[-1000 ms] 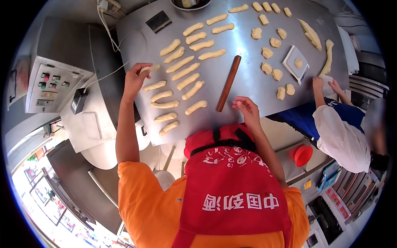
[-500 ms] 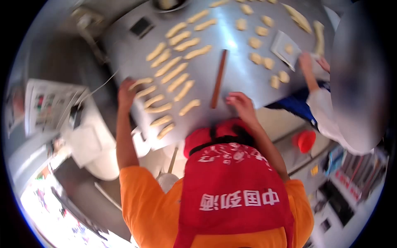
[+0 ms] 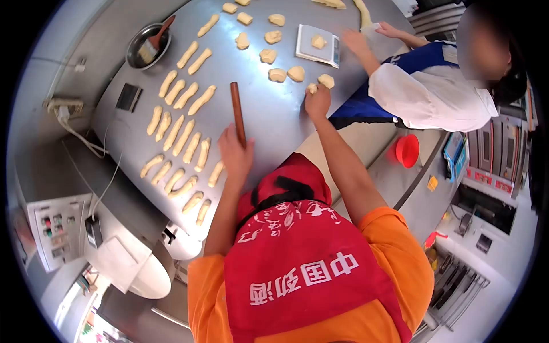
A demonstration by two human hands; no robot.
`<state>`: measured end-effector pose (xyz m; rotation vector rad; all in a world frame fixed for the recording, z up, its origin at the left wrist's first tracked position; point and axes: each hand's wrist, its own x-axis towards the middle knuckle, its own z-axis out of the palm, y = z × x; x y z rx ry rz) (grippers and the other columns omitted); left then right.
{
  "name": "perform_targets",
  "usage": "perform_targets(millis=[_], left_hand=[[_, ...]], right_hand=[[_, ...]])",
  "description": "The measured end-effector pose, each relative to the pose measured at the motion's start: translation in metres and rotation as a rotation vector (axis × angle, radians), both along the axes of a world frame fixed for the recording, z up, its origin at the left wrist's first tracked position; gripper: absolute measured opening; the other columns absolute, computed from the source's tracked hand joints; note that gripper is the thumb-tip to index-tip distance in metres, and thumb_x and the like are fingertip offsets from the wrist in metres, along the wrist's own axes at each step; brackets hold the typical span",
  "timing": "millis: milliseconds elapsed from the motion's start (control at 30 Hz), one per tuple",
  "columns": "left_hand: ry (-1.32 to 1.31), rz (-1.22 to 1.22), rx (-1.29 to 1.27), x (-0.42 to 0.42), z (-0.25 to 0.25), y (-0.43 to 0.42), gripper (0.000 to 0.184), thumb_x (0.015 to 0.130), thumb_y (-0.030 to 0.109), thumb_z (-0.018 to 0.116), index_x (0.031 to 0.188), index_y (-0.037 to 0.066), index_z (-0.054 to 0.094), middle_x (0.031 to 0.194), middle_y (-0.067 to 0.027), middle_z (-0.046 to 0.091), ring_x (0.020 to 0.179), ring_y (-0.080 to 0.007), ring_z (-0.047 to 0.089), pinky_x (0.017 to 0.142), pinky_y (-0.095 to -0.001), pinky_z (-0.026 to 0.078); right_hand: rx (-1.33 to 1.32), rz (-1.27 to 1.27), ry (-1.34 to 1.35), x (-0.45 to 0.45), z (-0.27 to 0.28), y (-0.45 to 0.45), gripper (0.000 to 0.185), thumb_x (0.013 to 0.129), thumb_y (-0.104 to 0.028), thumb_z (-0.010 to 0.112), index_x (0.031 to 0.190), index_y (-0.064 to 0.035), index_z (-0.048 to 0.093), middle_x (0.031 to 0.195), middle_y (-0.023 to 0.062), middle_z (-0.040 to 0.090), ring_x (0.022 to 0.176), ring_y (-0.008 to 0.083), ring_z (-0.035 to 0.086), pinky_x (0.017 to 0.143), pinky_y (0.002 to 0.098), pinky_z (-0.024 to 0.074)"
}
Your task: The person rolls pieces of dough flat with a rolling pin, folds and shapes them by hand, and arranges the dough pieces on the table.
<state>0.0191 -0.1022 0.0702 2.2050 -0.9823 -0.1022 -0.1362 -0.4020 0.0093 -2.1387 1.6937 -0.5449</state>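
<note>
My right hand (image 3: 318, 103) has its fingers closed on a small dough piece (image 3: 311, 88). Another dough piece (image 3: 326, 80) lies right beside those fingertips. At the near end of a brown wooden rolling pin (image 3: 237, 108) is my left hand (image 3: 235, 153), fingers apart; the pin's end shows between fingers and thumb, and a firm grip is not visible. Left of that hand, several rolled dough strips (image 3: 183, 137) lie in rows on the metal table (image 3: 269, 120). Several short dough pieces (image 3: 267, 56) sit farther up the table.
A scale (image 3: 316, 47) carrying one dough piece stands near a co-worker's hand (image 3: 357, 43). The co-worker's other hand is by a long dough roll (image 3: 362, 14). A metal bowl (image 3: 147, 46) with a brush (image 3: 155, 41) and a dark square object (image 3: 129, 97) are at the left.
My left hand has left the dough strips at the far left and come to the rolling pin. My right hand has reached forward and taken hold of a dough piece. The view has turned.
</note>
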Motion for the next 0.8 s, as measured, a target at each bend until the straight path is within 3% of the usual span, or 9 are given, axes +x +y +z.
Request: perform_targets(millis=[67,267,433,500,533,600,633,733,800], left_hand=[[0.061,0.074,0.079,-0.003,-0.006,-0.023,0.063,0.094,0.022,0.083,0.146,-0.002,0.058,0.135,-0.025,0.064,0.122,-0.0455,0.061,0.106,-0.0544,0.05],[0.258,0.117,0.116,-0.009,-0.04,-0.019,0.05,0.094,0.018,0.077,0.136,-0.001,0.059,0.123,-0.0233,0.065,0.116,-0.0463,0.063,0.099,-0.0566,0.051],[0.168,0.272,0.194,-0.074,-0.044,0.012,0.043,0.093,0.015,0.076,0.132,0.004,0.061,0.108,-0.02,0.064,0.105,-0.0438,0.066,0.085,-0.0576,0.056],[0.192,0.295,0.264,-0.105,-0.037,-0.002,0.03,0.103,0.016,0.061,0.132,0.009,0.064,0.107,-0.0171,0.066,0.093,-0.0393,0.071,0.07,-0.0534,0.06],[0.236,0.354,0.334,-0.12,-0.079,-0.009,0.03,0.105,0.019,0.056,0.133,0.01,0.065,0.107,-0.0154,0.068,0.093,-0.0364,0.073,0.067,-0.0524,0.061],[0.213,0.514,0.228,-0.127,-0.087,-0.011,0.041,0.103,0.021,0.064,0.143,0.014,0.063,0.108,-0.0163,0.069,0.094,-0.039,0.072,0.08,-0.0527,0.062],[0.271,0.521,0.208,-0.13,-0.066,-0.01,0.052,0.099,0.025,0.072,0.147,0.011,0.058,0.118,-0.0174,0.066,0.109,-0.0385,0.068,0.092,-0.0494,0.06],[0.219,0.652,0.098,-0.13,-0.045,-0.008,0.062,0.092,0.023,0.081,0.147,0.006,0.055,0.12,-0.0168,0.061,0.118,-0.0386,0.063,0.102,-0.0481,0.055],[0.279,0.699,0.056,-0.138,-0.039,-0.011,0.068,0.09,0.023,0.085,0.148,0.007,0.055,0.121,-0.0175,0.058,0.12,-0.0393,0.06,0.106,-0.0491,0.051]], right_hand=[[0.361,0.047,-0.244,0.007,0.02,0.0,0.037,0.092,-0.029,0.086,0.117,-0.0047,0.075,0.108,0.0152,0.073,0.095,0.0362,0.074,0.087,0.0473,0.0585],[0.119,0.612,-0.328,0.001,0.106,0.048,0.024,0.093,-0.01,0.081,0.114,-0.0044,0.072,0.118,0.0155,0.07,0.108,0.0349,0.068,0.094,0.0431,0.0548],[-0.181,1.049,-0.103,-0.001,0.073,0.066,0.032,0.088,-0.001,0.072,0.119,-0.0036,0.069,0.138,0.0207,0.065,0.122,0.0429,0.061,0.105,0.0533,0.0492],[-0.226,1.242,0.092,-0.057,0.026,0.073,0.045,0.088,-0.005,0.072,0.133,-0.0008,0.066,0.15,0.0257,0.06,0.137,0.0471,0.056,0.119,0.0586,0.041],[-0.146,1.315,0.113,-0.065,0.029,0.075,0.052,0.09,-0.009,0.073,0.14,-0.0001,0.064,0.152,0.028,0.058,0.146,0.0497,0.05,0.124,0.0603,0.0365],[-0.073,1.404,0.038,-0.066,0.031,0.071,0.074,0.095,-0.029,0.077,0.156,0.0026,0.05,0.164,0.0317,0.048,0.157,0.0518,0.039,0.131,0.0647,0.0249],[-0.15,1.426,0.121,-0.065,0.02,0.066,0.089,0.096,-0.037,0.076,0.167,0.0023,0.038,0.173,0.0327,0.037,0.163,0.052,0.028,0.133,0.0662,0.0176],[-0.33,1.498,0.206,0.023,0.014,0.061,0.097,0.101,-0.048,0.069,0.174,-0.0012,0.027,0.18,0.0308,0.022,0.168,0.0525,0.013,0.135,0.0663,0.0088],[-0.5,1.442,0.231,0.106,-0.001,0.052,0.093,0.107,-0.054,0.06,0.176,-0.0035,0.025,0.18,0.0331,0.019,0.168,0.0543,0.013,0.135,0.0659,0.0093]])
